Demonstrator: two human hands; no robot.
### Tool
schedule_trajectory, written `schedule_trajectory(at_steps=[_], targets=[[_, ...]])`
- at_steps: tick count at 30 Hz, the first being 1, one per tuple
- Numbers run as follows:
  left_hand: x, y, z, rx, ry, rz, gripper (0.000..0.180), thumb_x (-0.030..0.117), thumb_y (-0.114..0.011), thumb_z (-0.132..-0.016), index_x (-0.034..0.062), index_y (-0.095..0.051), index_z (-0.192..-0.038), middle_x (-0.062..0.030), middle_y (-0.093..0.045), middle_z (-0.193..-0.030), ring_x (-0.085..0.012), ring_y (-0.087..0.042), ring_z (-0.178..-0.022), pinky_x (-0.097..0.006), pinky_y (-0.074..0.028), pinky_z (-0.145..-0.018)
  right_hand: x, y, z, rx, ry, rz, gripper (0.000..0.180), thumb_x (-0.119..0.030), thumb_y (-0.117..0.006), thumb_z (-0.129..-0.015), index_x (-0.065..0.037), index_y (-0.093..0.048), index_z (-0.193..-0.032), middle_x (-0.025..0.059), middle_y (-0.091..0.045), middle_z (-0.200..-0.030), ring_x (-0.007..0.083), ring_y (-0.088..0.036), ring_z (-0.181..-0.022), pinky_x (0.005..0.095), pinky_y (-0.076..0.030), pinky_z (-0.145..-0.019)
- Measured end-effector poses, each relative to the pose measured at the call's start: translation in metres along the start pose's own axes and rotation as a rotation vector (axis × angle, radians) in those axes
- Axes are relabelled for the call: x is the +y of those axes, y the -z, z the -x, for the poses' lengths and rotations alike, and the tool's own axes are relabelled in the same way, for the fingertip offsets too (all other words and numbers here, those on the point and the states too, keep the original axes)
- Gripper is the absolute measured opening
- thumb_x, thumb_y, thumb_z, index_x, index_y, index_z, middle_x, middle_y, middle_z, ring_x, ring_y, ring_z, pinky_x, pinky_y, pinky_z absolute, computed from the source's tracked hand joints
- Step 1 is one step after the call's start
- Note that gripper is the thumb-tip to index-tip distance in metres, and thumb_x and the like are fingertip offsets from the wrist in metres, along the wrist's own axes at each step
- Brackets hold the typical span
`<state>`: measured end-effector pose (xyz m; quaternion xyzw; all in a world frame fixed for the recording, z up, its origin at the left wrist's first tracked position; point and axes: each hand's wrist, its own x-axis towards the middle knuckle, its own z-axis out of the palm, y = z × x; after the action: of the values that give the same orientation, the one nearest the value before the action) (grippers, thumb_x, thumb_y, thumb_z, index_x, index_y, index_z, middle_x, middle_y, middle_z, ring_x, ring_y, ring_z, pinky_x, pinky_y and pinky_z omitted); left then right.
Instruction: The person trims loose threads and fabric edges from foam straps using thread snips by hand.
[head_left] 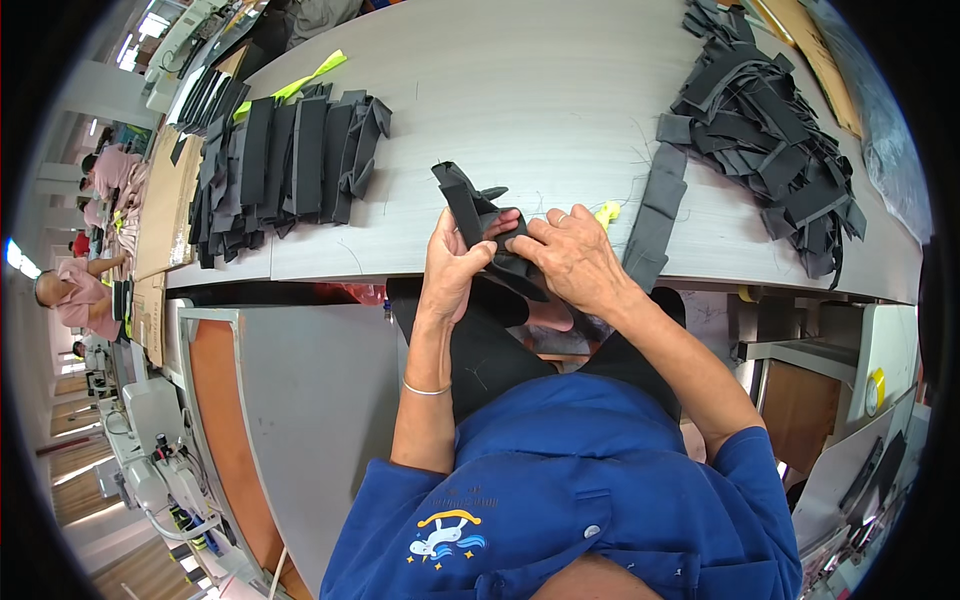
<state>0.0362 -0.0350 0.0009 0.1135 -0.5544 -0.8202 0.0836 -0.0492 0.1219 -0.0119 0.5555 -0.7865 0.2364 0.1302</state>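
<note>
Pale grey table (500,90), with a folded dark fabric piece (462,205) held up at its near edge.
The left hand (455,262) is partly closed round the piece's left side, thumb toward the near side; the right hand (575,250) is curled, its fingers closed on the right side. Just beyond the right hand shows a yellow-green scrap (608,213), then, farther right, a flat dark strip (655,215). Dark pieces stand in a row (285,160) at left; a loose dark heap (770,130) lies far right.
</note>
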Motion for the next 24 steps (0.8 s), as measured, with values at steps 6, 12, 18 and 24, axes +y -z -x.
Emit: schedule_trajectory(at_steps=[6,12,18,24], targets=[[0.003,0.0,0.004,0.002,-0.035,0.025,0.05,-0.007,-0.051,-0.075,-0.0049,-0.04,-0.124,-0.0213,-0.057,-0.116,-0.027,-0.057,-0.111,-0.037,-0.041,-0.1,-0.003,0.007,0.003,-0.037,-0.085,-0.091,0.013,-0.011,-0.06,-0.075,-0.013,-0.066,-0.087,0.0023,-0.061,-0.077,0.0194,-0.058,-0.073,0.0339,-0.04,-0.065],[0.03,-0.001,0.014,0.056,-0.117,0.037,0.055,-0.009,-0.052,-0.072,-0.0069,-0.038,-0.125,-0.0258,-0.058,-0.115,-0.0328,-0.057,-0.112,-0.042,-0.04,-0.102,-0.014,0.046,-0.006,0.077,-0.454,-0.616,0.027,-0.022,-0.071,-0.076,-0.013,-0.066,-0.101,0.0046,-0.064,-0.086,0.025,-0.061,-0.076,0.0349,-0.048,-0.067],[0.039,-0.016,0.014,0.027,-0.172,-0.018,0.052,-0.009,-0.053,-0.072,-0.0055,-0.04,-0.122,-0.0244,-0.059,-0.116,-0.0267,-0.06,-0.108,-0.035,-0.044,-0.096,-0.017,0.042,-0.009,-0.057,-0.525,-0.845,0.024,-0.021,-0.072,-0.075,-0.009,-0.068,-0.096,0.0063,-0.068,-0.08,0.0245,-0.062,-0.065,0.0339,-0.048,-0.061],[0.047,-0.025,0.021,0.039,-0.183,-0.125,0.048,-0.011,-0.055,-0.07,-0.0009,-0.044,-0.115,-0.021,-0.061,-0.113,-0.0143,-0.056,-0.084,-0.026,-0.044,-0.076,-0.022,0.039,-0.002,0.013,-0.672,-1.234,0.018,-0.014,-0.066,-0.083,0.001,-0.059,-0.075,0.0051,-0.058,-0.061,0.0124,-0.054,-0.056,0.0289,-0.042,-0.055]])
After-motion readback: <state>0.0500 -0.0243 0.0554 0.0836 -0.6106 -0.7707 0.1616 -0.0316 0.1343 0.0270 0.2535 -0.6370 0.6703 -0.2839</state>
